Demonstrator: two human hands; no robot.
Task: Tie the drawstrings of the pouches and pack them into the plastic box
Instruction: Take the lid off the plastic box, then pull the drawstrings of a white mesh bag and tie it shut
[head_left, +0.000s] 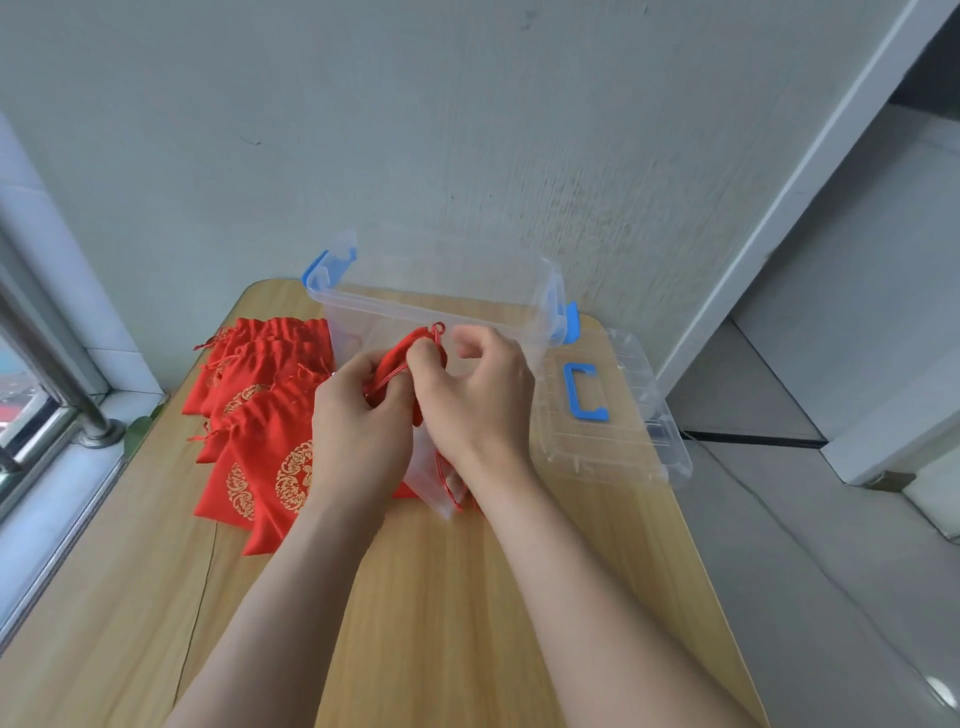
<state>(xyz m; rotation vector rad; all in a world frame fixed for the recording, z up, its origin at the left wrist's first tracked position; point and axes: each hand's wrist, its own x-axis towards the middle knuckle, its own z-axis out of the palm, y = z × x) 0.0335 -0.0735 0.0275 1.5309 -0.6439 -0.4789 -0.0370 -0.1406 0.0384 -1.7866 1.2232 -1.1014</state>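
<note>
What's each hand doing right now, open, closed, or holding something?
Left hand: grips the red pouch.
Right hand: pinches the same pouch near its top.

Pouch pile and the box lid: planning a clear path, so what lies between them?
Head view: the plastic box, plus the left hand and right hand gripping one red pouch.
</note>
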